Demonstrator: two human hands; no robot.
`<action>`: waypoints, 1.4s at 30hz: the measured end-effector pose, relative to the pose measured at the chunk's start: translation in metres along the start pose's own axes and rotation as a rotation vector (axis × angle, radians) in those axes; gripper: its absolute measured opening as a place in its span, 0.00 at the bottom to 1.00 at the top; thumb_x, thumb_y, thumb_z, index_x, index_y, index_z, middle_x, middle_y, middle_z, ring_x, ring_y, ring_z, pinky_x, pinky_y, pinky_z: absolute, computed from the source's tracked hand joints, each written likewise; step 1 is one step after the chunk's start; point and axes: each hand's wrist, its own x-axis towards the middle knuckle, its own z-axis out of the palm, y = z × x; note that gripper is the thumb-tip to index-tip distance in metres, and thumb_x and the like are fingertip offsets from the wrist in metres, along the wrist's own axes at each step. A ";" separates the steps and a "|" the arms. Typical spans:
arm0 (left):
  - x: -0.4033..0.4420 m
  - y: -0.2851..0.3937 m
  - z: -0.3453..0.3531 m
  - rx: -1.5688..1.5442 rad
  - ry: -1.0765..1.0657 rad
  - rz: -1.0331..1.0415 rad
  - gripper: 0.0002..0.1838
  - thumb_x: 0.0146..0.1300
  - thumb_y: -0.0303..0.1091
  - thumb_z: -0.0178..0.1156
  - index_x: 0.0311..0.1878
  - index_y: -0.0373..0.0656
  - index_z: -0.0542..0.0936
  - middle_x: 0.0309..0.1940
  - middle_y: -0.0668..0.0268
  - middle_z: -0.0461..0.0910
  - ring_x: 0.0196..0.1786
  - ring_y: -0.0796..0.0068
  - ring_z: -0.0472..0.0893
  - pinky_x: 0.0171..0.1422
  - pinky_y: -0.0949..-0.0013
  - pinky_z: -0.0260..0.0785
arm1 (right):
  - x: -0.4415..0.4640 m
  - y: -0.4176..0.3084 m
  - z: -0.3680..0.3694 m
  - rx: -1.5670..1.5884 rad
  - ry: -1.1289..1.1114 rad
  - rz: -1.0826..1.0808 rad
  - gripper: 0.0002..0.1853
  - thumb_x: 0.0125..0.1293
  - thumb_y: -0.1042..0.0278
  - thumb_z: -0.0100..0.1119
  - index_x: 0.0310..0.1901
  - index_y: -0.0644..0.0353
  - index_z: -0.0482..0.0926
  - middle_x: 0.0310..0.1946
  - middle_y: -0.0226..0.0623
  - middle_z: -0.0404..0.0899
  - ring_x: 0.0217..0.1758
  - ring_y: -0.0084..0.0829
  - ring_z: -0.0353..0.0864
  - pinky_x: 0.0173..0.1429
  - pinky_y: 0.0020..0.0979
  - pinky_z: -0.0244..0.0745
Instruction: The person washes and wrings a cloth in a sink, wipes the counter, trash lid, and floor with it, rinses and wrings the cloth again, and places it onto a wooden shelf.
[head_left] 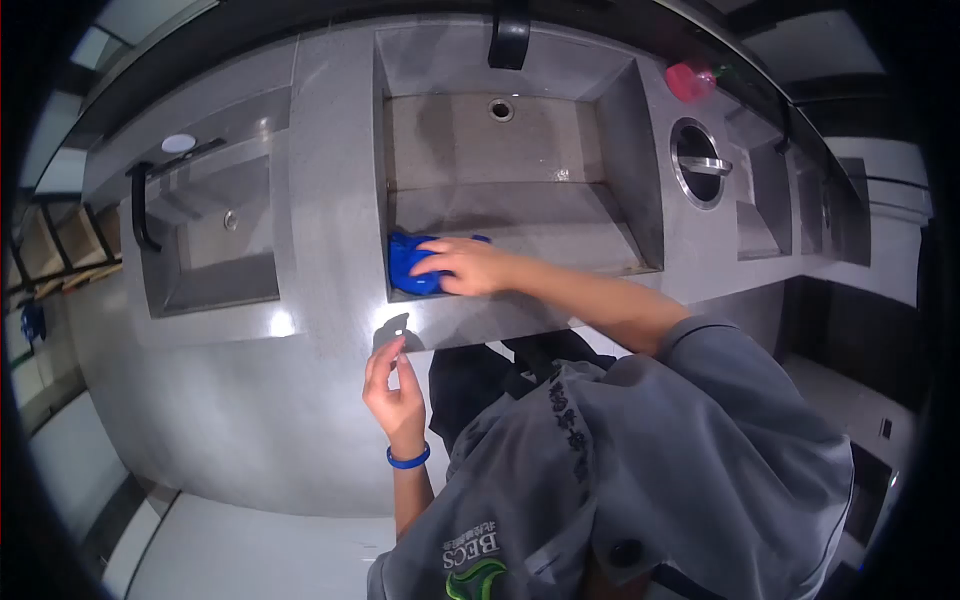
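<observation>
My right hand [465,265] presses on a bunched blue cloth [405,262] in the near left corner of the middle grey sink [490,140]. Its fingers are bent over the fabric, which lies against the sink's left and front walls. In front of the counter edge, my left hand [394,388] is raised with its fingers loosely curled and the thumb a little apart from them. Nothing that it holds can be made out. A blue band [408,458] circles the left wrist. A small bright white spot shows just above the left fingertips; whether it is a glint or an object I cannot tell.
A black faucet [510,38] overhangs the sink's far side, above a round drain [501,110]. Another sink [225,235] with a black tap [143,205] lies left. To the right are a round metal-rimmed opening [697,165] with a tilted lid and a pinkish-red bottle [688,82].
</observation>
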 end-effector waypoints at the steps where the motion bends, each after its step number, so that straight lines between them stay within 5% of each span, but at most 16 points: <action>1: 0.003 0.003 0.003 -0.004 -0.004 0.018 0.11 0.62 0.20 0.55 0.46 0.37 0.82 0.43 0.58 0.83 0.46 0.65 0.80 0.50 0.67 0.71 | -0.024 0.012 -0.007 0.049 0.029 0.004 0.26 0.53 0.71 0.54 0.57 0.46 0.77 0.64 0.47 0.68 0.67 0.49 0.68 0.70 0.42 0.63; 7: -0.003 -0.010 0.015 0.007 -0.028 0.081 0.09 0.65 0.19 0.56 0.46 0.36 0.82 0.44 0.61 0.82 0.47 0.73 0.80 0.51 0.72 0.72 | -0.158 0.107 -0.060 -0.194 0.238 0.472 0.25 0.55 0.73 0.56 0.57 0.46 0.76 0.61 0.54 0.71 0.67 0.50 0.68 0.71 0.42 0.63; 8: -0.004 -0.009 0.019 -0.026 0.003 0.058 0.11 0.61 0.17 0.56 0.44 0.37 0.83 0.41 0.58 0.83 0.45 0.65 0.81 0.53 0.67 0.72 | -0.153 0.101 -0.061 -0.239 0.218 0.436 0.25 0.55 0.73 0.56 0.57 0.46 0.77 0.61 0.53 0.71 0.66 0.50 0.69 0.70 0.42 0.64; 11: 0.000 -0.006 0.012 -0.005 -0.025 0.011 0.11 0.62 0.18 0.57 0.45 0.37 0.83 0.41 0.58 0.83 0.42 0.68 0.81 0.47 0.70 0.72 | -0.112 0.062 -0.044 -0.209 0.222 0.209 0.24 0.51 0.73 0.56 0.53 0.45 0.79 0.60 0.48 0.73 0.63 0.49 0.71 0.67 0.44 0.66; 15: 0.000 0.008 0.015 0.028 -0.001 0.042 0.11 0.63 0.18 0.57 0.47 0.37 0.83 0.40 0.58 0.83 0.41 0.70 0.80 0.44 0.70 0.71 | -0.032 0.011 -0.007 0.342 0.424 0.182 0.16 0.61 0.73 0.56 0.51 0.50 0.77 0.54 0.45 0.76 0.56 0.44 0.77 0.63 0.39 0.70; 17: -0.004 0.005 0.018 0.043 0.032 0.018 0.11 0.64 0.18 0.57 0.48 0.36 0.82 0.42 0.59 0.82 0.44 0.70 0.81 0.47 0.71 0.72 | 0.008 0.006 0.006 1.175 0.484 0.513 0.17 0.69 0.66 0.55 0.58 0.51 0.70 0.51 0.39 0.77 0.51 0.35 0.78 0.61 0.36 0.71; 18: -0.009 0.004 0.022 0.001 0.036 -0.035 0.11 0.64 0.19 0.56 0.48 0.35 0.81 0.43 0.58 0.82 0.46 0.70 0.81 0.49 0.71 0.73 | 0.021 0.002 0.007 1.530 0.416 0.492 0.25 0.72 0.61 0.52 0.67 0.55 0.61 0.55 0.37 0.74 0.56 0.29 0.73 0.64 0.34 0.68; 21: -0.013 0.011 0.032 -0.015 0.026 -0.169 0.11 0.66 0.19 0.54 0.50 0.34 0.80 0.45 0.58 0.81 0.49 0.70 0.81 0.54 0.70 0.73 | 0.054 0.008 0.016 1.255 0.564 0.492 0.32 0.72 0.57 0.51 0.72 0.59 0.53 0.69 0.45 0.60 0.72 0.38 0.59 0.73 0.36 0.56; 25: -0.015 0.030 0.045 0.035 0.002 -0.180 0.12 0.66 0.19 0.54 0.50 0.34 0.80 0.44 0.59 0.81 0.48 0.71 0.81 0.54 0.70 0.73 | 0.109 0.038 -0.075 0.939 0.739 0.510 0.32 0.71 0.56 0.50 0.72 0.59 0.55 0.71 0.51 0.57 0.75 0.46 0.55 0.75 0.39 0.53; 27: -0.018 0.030 0.047 0.014 0.000 -0.170 0.12 0.66 0.19 0.54 0.50 0.34 0.80 0.44 0.59 0.81 0.48 0.71 0.81 0.54 0.70 0.73 | 0.160 0.081 -0.123 0.976 0.869 0.268 0.32 0.71 0.57 0.51 0.71 0.59 0.56 0.70 0.52 0.58 0.74 0.46 0.57 0.74 0.38 0.55; 30: -0.019 0.028 0.050 0.009 0.031 -0.211 0.12 0.66 0.18 0.54 0.50 0.34 0.80 0.45 0.59 0.81 0.49 0.71 0.80 0.55 0.71 0.72 | 0.208 0.110 -0.168 0.855 0.983 0.206 0.31 0.69 0.55 0.51 0.70 0.60 0.59 0.69 0.54 0.60 0.72 0.48 0.59 0.73 0.39 0.57; 35: -0.018 0.032 0.058 -0.030 0.014 -0.217 0.11 0.66 0.19 0.54 0.50 0.34 0.80 0.45 0.59 0.82 0.49 0.71 0.81 0.56 0.71 0.72 | 0.148 0.069 -0.077 0.703 1.128 0.247 0.31 0.68 0.56 0.52 0.67 0.65 0.59 0.63 0.59 0.64 0.67 0.55 0.64 0.69 0.43 0.61; 37: -0.009 0.045 0.068 0.006 -0.006 -0.215 0.11 0.66 0.20 0.54 0.50 0.33 0.80 0.45 0.59 0.82 0.49 0.70 0.82 0.55 0.71 0.72 | 0.112 0.055 -0.024 0.715 1.001 0.498 0.31 0.66 0.59 0.54 0.68 0.58 0.61 0.64 0.53 0.66 0.67 0.51 0.66 0.69 0.40 0.62; 41: 0.009 0.059 0.086 0.063 -0.066 -0.154 0.11 0.67 0.21 0.54 0.50 0.33 0.80 0.44 0.58 0.83 0.48 0.70 0.82 0.54 0.70 0.73 | 0.054 0.066 -0.030 1.846 0.741 0.642 0.26 0.64 0.70 0.55 0.65 0.55 0.67 0.55 0.42 0.76 0.57 0.40 0.77 0.59 0.44 0.75; 42: 0.010 0.056 0.088 0.048 -0.059 -0.152 0.11 0.66 0.21 0.54 0.50 0.33 0.80 0.44 0.57 0.83 0.48 0.70 0.82 0.54 0.70 0.73 | 0.048 0.083 -0.046 2.084 0.771 0.448 0.24 0.65 0.71 0.55 0.63 0.54 0.69 0.54 0.41 0.77 0.54 0.38 0.79 0.54 0.44 0.77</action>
